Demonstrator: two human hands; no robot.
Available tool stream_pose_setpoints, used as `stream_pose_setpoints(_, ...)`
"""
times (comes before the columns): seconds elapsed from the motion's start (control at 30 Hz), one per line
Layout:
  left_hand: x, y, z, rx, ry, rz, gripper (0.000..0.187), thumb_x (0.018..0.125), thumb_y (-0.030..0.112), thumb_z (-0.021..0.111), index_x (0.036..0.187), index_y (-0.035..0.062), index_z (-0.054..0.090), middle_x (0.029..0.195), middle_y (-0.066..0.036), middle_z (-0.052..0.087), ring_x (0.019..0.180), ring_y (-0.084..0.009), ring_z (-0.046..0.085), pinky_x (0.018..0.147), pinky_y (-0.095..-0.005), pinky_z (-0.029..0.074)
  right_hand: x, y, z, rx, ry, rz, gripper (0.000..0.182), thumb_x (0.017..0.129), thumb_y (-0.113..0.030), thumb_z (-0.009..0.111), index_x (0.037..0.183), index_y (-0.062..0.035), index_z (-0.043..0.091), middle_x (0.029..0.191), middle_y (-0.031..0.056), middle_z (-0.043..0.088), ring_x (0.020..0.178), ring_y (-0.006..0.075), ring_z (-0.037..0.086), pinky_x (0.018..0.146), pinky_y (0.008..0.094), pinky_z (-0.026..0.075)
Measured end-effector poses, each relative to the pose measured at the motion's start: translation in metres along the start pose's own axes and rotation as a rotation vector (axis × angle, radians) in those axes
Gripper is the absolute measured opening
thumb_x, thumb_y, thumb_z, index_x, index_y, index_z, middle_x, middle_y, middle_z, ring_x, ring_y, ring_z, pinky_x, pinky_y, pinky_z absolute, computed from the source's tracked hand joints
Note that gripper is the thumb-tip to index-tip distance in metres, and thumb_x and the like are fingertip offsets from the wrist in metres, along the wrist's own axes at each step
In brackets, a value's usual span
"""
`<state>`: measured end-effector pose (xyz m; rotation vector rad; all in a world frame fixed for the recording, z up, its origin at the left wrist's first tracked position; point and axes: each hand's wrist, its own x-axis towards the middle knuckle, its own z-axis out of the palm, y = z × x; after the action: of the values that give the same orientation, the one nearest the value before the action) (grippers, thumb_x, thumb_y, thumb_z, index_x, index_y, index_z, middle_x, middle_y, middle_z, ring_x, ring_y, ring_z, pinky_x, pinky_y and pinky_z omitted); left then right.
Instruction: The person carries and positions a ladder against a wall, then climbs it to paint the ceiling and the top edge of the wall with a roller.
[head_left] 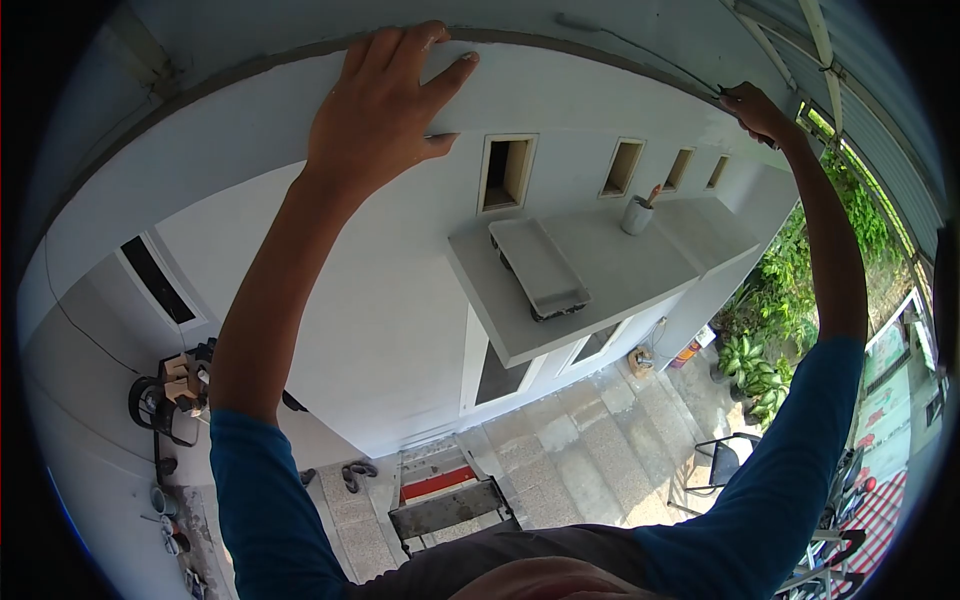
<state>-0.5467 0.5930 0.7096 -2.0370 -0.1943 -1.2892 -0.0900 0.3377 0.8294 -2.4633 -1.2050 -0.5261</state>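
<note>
High on the left, my left hand is open against the upper wall, its fingers spread and the upper ones at the dark edge strip. My right hand, raised at the upper right, is closed around the dark handle of what looks like a thin paint roller. Its long wire frame reaches left along the strip, and the small head lies against the surface above. Below, on a grey ledge, sit a paint tray and a grey cup with a wooden-handled brush standing in it.
Small square openings line the wall above the ledge. Far beneath are a tiled floor, a metal frame with a red band, a black chair and sandals. Green plants grow at right, beneath metal roofing.
</note>
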Motion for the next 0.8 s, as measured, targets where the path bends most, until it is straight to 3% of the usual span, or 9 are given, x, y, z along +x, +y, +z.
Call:
stream_pose_setpoints(0.17, 0.003, 0.004, -0.004, 0.036, 0.044, 0.010, 0.076, 0.060, 0.033, 0.089, 0.129, 0.0277, 0.058, 0.131, -0.001, 0.049, 0.118, -0.0217, 0.048, 0.102, -0.0379, 0.043, 0.044, 0.014, 0.014, 0.171, 0.003, -0.040, 0.038, 0.100, -0.030, 0.048, 0.079, -0.0004, 0.058, 0.046, 0.0036, 0.046, 0.034, 0.0143, 0.045, 0.031, 0.0340, 0.037)
stream_pose_setpoints(0.2, 0.003, 0.002, -0.008, 0.035, 0.012, -0.005, 0.076, 0.060, 0.033, 0.089, 0.129, 0.0277, 0.058, 0.131, -0.001, 0.049, 0.118, -0.0217, 0.048, 0.102, -0.0379, 0.043, 0.065, 0.015, 0.012, 0.171, -0.007, -0.138, 0.040, 0.099, -0.031, 0.049, 0.075, -0.0013, 0.057, 0.048, 0.0036, 0.047, 0.036, 0.0149, 0.046, 0.033, 0.0333, 0.037)
stream_pose_setpoints(0.27, 0.008, -0.001, -0.017, 0.123, -0.120, 0.087, 0.077, 0.073, 0.040, 0.082, 0.138, 0.0104, 0.052, 0.135, -0.016, 0.044, 0.121, -0.0278, 0.045, 0.104, -0.0424, 0.039, 0.091, -0.009, 0.025, 0.272, 0.223, -0.050, 0.041, 0.101, -0.031, 0.047, 0.075, -0.0007, 0.054, 0.042, 0.0017, 0.041, 0.029, 0.0128, 0.039, 0.031, 0.0324, 0.034)
stream_pose_setpoints(0.3, 0.009, 0.002, -0.019, 0.015, -0.146, 0.038, 0.074, 0.065, 0.041, 0.084, 0.129, 0.0144, 0.059, 0.132, -0.015, 0.042, 0.125, -0.0322, 0.037, 0.108, -0.0454, 0.032, 0.099, -0.016, 0.030, 0.284, 0.207, -0.062, 0.041, 0.101, -0.031, 0.047, 0.075, -0.0007, 0.054, 0.042, 0.0017, 0.041, 0.029, 0.0128, 0.039, 0.031, 0.0324, 0.034)
stream_pose_setpoints(0.43, 0.007, 0.000, -0.016, -0.013, -0.072, 0.067, 0.073, 0.066, 0.041, 0.084, 0.129, 0.0123, 0.059, 0.133, -0.016, 0.043, 0.123, -0.0312, 0.039, 0.107, -0.0449, 0.034, 0.121, 0.018, 0.042, 0.189, 0.176, -0.307, 0.044, 0.098, -0.034, 0.049, 0.068, -0.0022, 0.053, 0.044, 0.0052, 0.044, 0.032, 0.0168, 0.044, 0.035, 0.0376, 0.036)
stream_pose_setpoints(0.53, 0.004, -0.002, -0.018, -0.068, -0.007, 0.044, 0.070, 0.065, 0.038, 0.085, 0.124, 0.0096, 0.061, 0.131, -0.017, 0.045, 0.121, -0.0333, 0.041, 0.107, -0.0455, 0.034, 0.117, 0.071, 0.041, 0.193, 0.014, -0.094, 0.051, 0.098, -0.040, 0.049, 0.058, -0.0084, 0.043, 0.038, 0.0009, 0.038, 0.025, 0.0148, 0.039, 0.025, 0.0347, 0.029)
stream_pose_setpoints(0.63, 0.002, 0.002, -0.019, -0.105, -0.012, 0.002, 0.067, 0.063, 0.033, 0.086, 0.121, 0.0093, 0.061, 0.131, -0.019, 0.045, 0.124, -0.0351, 0.041, 0.110, -0.0456, 0.033, 0.089, 0.093, 0.029, 0.094, -0.078, -0.053, 0.049, 0.099, -0.045, 0.047, 0.064, -0.0105, 0.042, 0.041, -0.0011, 0.037, 0.027, 0.0134, 0.037, 0.026, 0.0321, 0.029)
stream_pose_setpoints(0.73, 0.000, 0.000, -0.020, -0.106, 0.001, -0.018, 0.067, 0.063, 0.031, 0.086, 0.121, 0.0092, 0.061, 0.133, -0.020, 0.045, 0.126, -0.0354, 0.040, 0.111, -0.0457, 0.032, 0.067, 0.087, 0.039, 0.013, -0.013, -0.136, 0.044, 0.100, -0.044, 0.046, 0.071, -0.0097, 0.046, 0.042, -0.0013, 0.037, 0.029, 0.0124, 0.038, 0.028, 0.0313, 0.030)
stream_pose_setpoints(0.8, -0.001, 0.002, -0.015, -0.118, 0.004, -0.025, 0.067, 0.063, 0.030, 0.086, 0.121, 0.0089, 0.061, 0.133, -0.020, 0.045, 0.127, -0.0356, 0.039, 0.112, -0.0459, 0.031, 0.051, 0.077, 0.039, 0.014, -0.055, -0.068, 0.037, 0.101, -0.040, 0.044, 0.081, -0.0097, 0.051, 0.045, -0.0017, 0.036, 0.031, 0.0109, 0.037, 0.030, 0.0299, 0.032)
